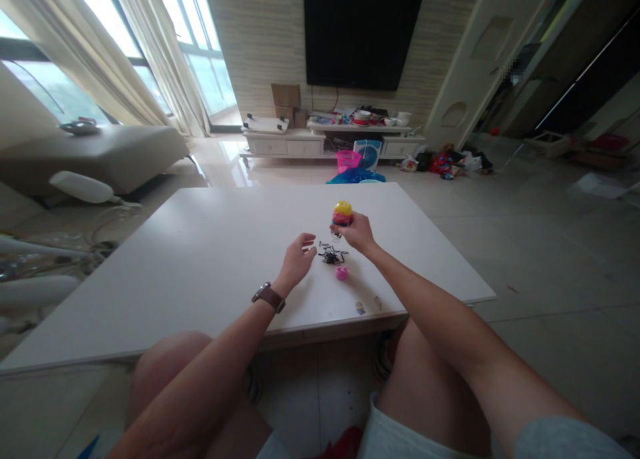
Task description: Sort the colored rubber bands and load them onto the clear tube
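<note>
In the head view my right hand (357,231) is wrapped around a small clear jar (343,212) and holds it above the table. Yellow shows at one end of the jar, red in the middle and a little blue below. Directly under it lies a loose pile of thin black loops or strips (332,254), too small to name surely. My left hand (299,255) hovers just left of the pile, fingers apart, with nothing in it. A pink knob-like piece (342,273), perhaps a lid, sits on the near side of the pile.
The white table (210,259) spans in front of my knees. Two small sticker-like pieces (361,307) lie by its near edge. Beyond it are a pink basket (349,161), a blue plastic bag (356,175) and a TV cabinet (285,145). A white lamp-like fixture (83,187) stands at left.
</note>
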A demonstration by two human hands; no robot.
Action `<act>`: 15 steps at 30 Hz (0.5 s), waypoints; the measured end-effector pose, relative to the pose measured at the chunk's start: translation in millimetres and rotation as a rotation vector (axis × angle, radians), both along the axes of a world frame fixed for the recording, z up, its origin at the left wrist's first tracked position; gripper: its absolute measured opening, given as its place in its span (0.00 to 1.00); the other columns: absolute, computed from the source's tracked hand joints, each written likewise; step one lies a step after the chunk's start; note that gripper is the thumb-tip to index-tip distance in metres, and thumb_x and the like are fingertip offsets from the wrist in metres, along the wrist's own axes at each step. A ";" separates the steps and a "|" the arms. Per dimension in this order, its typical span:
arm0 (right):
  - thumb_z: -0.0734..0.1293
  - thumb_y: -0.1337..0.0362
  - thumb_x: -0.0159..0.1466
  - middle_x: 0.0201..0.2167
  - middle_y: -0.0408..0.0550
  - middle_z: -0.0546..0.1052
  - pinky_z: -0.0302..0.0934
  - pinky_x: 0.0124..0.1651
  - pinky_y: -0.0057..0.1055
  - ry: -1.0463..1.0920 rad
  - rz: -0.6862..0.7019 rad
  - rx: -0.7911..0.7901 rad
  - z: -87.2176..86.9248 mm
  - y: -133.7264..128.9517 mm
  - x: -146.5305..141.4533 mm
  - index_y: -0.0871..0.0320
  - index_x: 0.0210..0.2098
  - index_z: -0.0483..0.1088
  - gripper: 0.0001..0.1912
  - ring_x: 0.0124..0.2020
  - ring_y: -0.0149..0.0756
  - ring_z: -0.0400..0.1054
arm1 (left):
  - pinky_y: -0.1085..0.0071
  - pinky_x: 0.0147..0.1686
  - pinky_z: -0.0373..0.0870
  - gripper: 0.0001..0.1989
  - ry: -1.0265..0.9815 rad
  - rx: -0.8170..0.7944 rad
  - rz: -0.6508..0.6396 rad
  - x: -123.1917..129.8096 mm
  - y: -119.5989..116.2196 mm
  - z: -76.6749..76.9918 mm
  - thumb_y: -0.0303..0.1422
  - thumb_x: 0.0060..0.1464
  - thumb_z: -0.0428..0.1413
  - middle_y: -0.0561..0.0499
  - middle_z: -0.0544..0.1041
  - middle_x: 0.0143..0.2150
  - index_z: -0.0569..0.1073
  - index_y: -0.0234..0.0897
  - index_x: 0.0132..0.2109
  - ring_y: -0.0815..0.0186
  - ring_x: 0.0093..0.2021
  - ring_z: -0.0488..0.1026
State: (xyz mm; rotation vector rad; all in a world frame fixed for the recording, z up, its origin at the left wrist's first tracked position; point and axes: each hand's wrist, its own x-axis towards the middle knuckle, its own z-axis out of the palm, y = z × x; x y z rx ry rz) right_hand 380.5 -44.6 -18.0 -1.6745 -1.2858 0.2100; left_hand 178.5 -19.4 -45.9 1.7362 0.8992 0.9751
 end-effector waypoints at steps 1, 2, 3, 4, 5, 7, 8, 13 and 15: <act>0.76 0.55 0.50 0.27 0.45 0.79 0.64 0.33 0.34 0.001 0.005 0.002 0.3 0.2 0.4 0.57 0.29 0.75 0.13 0.28 0.38 0.71 | 0.55 0.50 0.74 0.12 -0.004 -0.004 -0.001 -0.1 -0.7 1.1 0.25 0.51 0.56 0.42 0.78 0.48 0.73 0.37 0.45 0.56 0.50 0.76; 0.76 0.56 0.50 0.27 0.45 0.79 0.64 0.34 0.34 0.000 0.012 0.001 0.2 0.4 0.8 0.57 0.30 0.75 0.13 0.29 0.38 0.71 | 0.55 0.50 0.73 0.12 -0.007 -0.008 0.000 -0.3 -1.4 2.1 0.25 0.50 0.57 0.43 0.78 0.48 0.73 0.37 0.44 0.55 0.50 0.76; 0.76 0.56 0.50 0.28 0.45 0.79 0.64 0.34 0.34 -0.006 0.021 -0.001 -0.3 0.7 1.2 0.57 0.30 0.75 0.13 0.29 0.38 0.71 | 0.55 0.50 0.73 0.12 -0.007 -0.009 0.002 -0.4 -1.9 3.0 0.25 0.50 0.57 0.43 0.78 0.48 0.73 0.38 0.44 0.55 0.50 0.76; 0.76 0.56 0.50 0.28 0.44 0.79 0.64 0.34 0.34 -0.015 0.028 -0.006 -1.0 1.1 1.5 0.56 0.30 0.75 0.13 0.29 0.38 0.71 | 0.55 0.50 0.73 0.12 -0.002 -0.009 0.005 -0.5 -2.4 3.8 0.25 0.50 0.57 0.43 0.78 0.48 0.73 0.38 0.44 0.55 0.50 0.76; 0.76 0.56 0.50 0.27 0.44 0.79 0.63 0.34 0.34 -0.025 0.034 -0.012 -1.8 1.4 1.6 0.56 0.30 0.75 0.13 0.29 0.38 0.71 | 0.55 0.50 0.73 0.12 0.006 -0.008 0.006 -0.6 -2.7 4.4 0.25 0.50 0.56 0.43 0.78 0.48 0.73 0.38 0.44 0.55 0.50 0.76; 0.76 0.55 0.50 0.27 0.43 0.78 0.63 0.34 0.33 -0.036 0.038 -0.015 -3.5 2.1 1.7 0.56 0.31 0.76 0.13 0.29 0.38 0.70 | 0.56 0.50 0.73 0.12 0.026 -0.005 0.005 -0.6 -3.2 5.2 0.24 0.51 0.55 0.43 0.78 0.49 0.73 0.37 0.44 0.56 0.50 0.76; 0.76 0.55 0.50 0.27 0.43 0.78 0.63 0.34 0.33 -0.035 0.037 -0.013 -4.2 2.4 1.6 0.56 0.31 0.76 0.14 0.29 0.38 0.70 | 0.56 0.49 0.73 0.12 0.037 -0.002 0.004 -0.6 -3.3 5.4 0.24 0.51 0.55 0.43 0.78 0.49 0.72 0.37 0.44 0.56 0.50 0.76; 0.76 0.55 0.51 0.28 0.43 0.79 0.63 0.37 0.32 -0.047 0.052 0.008 -5.9 2.8 0.5 0.56 0.32 0.76 0.13 0.30 0.36 0.70 | 0.58 0.48 0.74 0.12 0.071 0.011 -0.001 0.1 -3.6 4.1 0.23 0.52 0.54 0.43 0.78 0.49 0.72 0.37 0.44 0.58 0.49 0.76; 0.76 0.55 0.52 0.29 0.43 0.79 0.63 0.37 0.32 -0.034 0.049 0.031 -4.0 2.2 -0.2 0.56 0.33 0.75 0.14 0.30 0.36 0.70 | 0.58 0.48 0.74 0.12 0.077 0.014 -0.006 0.2 -3.5 3.0 0.23 0.52 0.54 0.42 0.78 0.49 0.72 0.36 0.44 0.58 0.49 0.76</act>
